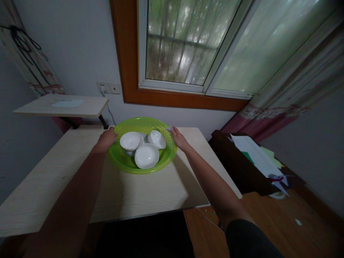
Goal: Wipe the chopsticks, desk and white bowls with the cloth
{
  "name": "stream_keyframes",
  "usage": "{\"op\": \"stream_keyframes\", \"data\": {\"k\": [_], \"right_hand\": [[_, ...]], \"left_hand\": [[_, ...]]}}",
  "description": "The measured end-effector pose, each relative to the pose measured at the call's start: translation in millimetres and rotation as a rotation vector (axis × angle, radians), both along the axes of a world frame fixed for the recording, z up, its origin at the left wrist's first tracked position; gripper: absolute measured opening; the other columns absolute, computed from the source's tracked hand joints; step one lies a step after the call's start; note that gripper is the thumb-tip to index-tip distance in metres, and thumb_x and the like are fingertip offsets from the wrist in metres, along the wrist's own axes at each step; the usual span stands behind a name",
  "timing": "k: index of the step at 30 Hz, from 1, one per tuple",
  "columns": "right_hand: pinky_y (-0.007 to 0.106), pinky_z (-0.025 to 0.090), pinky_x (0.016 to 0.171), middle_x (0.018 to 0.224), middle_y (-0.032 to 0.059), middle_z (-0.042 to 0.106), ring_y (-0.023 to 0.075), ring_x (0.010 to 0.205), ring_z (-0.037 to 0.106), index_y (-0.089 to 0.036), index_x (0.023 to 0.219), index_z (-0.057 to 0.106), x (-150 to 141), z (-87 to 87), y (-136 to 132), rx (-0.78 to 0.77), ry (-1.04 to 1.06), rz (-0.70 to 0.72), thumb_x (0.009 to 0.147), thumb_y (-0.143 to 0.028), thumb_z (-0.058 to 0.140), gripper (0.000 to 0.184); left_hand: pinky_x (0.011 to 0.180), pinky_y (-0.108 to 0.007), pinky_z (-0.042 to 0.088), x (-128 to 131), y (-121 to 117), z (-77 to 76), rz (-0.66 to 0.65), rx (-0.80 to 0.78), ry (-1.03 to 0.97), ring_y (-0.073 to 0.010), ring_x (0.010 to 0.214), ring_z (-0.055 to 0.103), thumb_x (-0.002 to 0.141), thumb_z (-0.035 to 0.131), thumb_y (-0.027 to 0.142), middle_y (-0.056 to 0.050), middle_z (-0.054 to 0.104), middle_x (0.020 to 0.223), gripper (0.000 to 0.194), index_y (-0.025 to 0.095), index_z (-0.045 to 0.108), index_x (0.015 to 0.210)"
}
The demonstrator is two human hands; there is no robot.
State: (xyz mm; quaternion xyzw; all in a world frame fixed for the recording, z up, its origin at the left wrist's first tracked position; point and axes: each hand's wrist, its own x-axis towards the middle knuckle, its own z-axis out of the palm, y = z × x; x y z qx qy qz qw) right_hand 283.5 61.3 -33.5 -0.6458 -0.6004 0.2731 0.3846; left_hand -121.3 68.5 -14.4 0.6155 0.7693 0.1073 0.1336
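Basin (142, 170): bright green, round, glossy; hands (108, 139) pinching rim, one each side.

Looking at a pale wood-grain table (150, 197) from my end — there's a raised shelf (92, 106) on black legs (103, 122) at the far left corner. A green basin (142, 171) is near the middle of the far edge — can't tell if it's touching the surface.
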Motion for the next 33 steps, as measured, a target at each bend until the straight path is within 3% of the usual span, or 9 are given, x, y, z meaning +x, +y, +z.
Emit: {"op": "stream_keyframes", "data": {"k": [2,5,9,12,18,25,33], "right_hand": [[0.046,0.050,0.125,0.143,0.0157,0.078,0.0289,0.138,0.070,-0.020,0.136,0.074,6,-5.6,-1,-0.009,-0.003,-0.062,0.110,-0.039,0.055,0.037],[0.043,0.059,0.109,0.120,0.0107,0.081,0.0266,0.113,0.076,-0.021,0.116,0.076,14,-11.1,5,-0.014,0.035,-0.088,0.095,-0.031,0.068,0.025],[0.040,0.059,0.101,0.106,0.0081,0.076,0.0270,0.105,0.072,-0.020,0.093,0.073,21,-6.3,20,0.044,-0.040,-0.068,0.077,-0.033,0.082,0.022],[0.036,0.057,0.097,0.100,0.0038,0.073,0.0234,0.099,0.068,-0.022,0.091,0.067,23,0.8,31,0.018,-0.111,-0.046,0.073,-0.033,0.087,0.029],[0.028,0.058,0.079,0.093,-0.0013,0.074,0.0184,0.085,0.069,-0.022,0.102,0.063,16,4.0,37,-0.144,0.021,-0.035,0.078,-0.033,0.091,0.038],[0.030,0.062,0.063,0.081,0.0115,0.081,0.0227,0.070,0.074,-0.017,0.085,0.074,11,4.7,21,-0.320,0.318,0.077,0.097,-0.054,0.086,0.041],[0.038,0.071,0.084,0.093,0.0162,0.086,0.0284,0.086,0.084,-0.019,0.090,0.076,8,-0.8,-30,-0.349,0.541,0.115,0.107,-0.062,0.073,0.046]], "left_hand": [[0.100,-0.042,0.061,2,-1,2.4,0.022,-0.029,0.019,-0.0387,0.130,0.077,0.109,0.057,0.036,-0.025,0.078,0.141,0.044,0.018,0.067,0.148],[0.102,-0.043,0.060,3,-3,4.4,0.032,-0.042,0.026,-0.0389,0.131,0.076,0.110,0.056,0.036,-0.025,0.077,0.143,0.045,0.017,0.066,0.150],[0.103,-0.043,0.060,3,-2,3.9,0.031,-0.037,0.023,-0.0387,0.132,0.076,0.110,0.058,0.037,-0.025,0.077,0.144,0.047,0.018,0.066,0.152],[0.103,-0.043,0.060,3,-1,2.9,0.038,-0.046,0.021,-0.0390,0.133,0.076,0.111,0.056,0.036,-0.027,0.076,0.144,0.048,0.016,0.065,0.153],[0.100,-0.043,0.061,3,1,0.2,0.044,-0.029,-0.001,-0.0395,0.130,0.077,0.109,0.058,0.034,-0.027,0.077,0.141,0.048,0.017,0.065,0.154],[0.101,-0.043,0.060,3,2,-0.7,0.075,-0.036,0.004,-0.0395,0.131,0.076,0.109,0.059,0.034,-0.026,0.077,0.142,0.045,0.018,0.066,0.150],[0.102,-0.047,0.060,3,2,-4.0,0.066,-0.005,0.019,-0.0414,0.129,0.077,0.109,0.059,0.035,-0.028,0.078,0.140,0.045,0.017,0.067,0.149]]}}
